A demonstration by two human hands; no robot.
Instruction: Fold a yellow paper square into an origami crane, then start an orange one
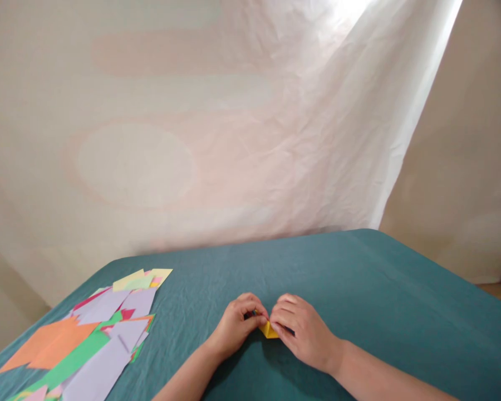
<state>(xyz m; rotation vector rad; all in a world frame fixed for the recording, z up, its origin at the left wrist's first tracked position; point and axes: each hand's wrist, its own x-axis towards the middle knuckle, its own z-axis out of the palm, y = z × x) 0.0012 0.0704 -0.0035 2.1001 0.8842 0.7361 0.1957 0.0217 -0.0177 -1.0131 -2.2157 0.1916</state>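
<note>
A small piece of folded yellow paper (269, 330) shows between my two hands, just above or on the green cloth; which of these I cannot tell. My left hand (241, 323) pinches its left side between thumb and fingers. On the other side, my right hand (298, 328) has its fingers closed on the paper's right edge. The fingertips of both hands almost meet over the fold and hide much of the paper. A crease runs down the visible part.
A dark green cloth (338, 267) covers the table. To the left lies a loose spread of coloured paper sheets, among them orange (62, 341), green (81, 356) and lilac ones (102, 365). A pale hanging sheet (234, 139) stands behind the table's far edge.
</note>
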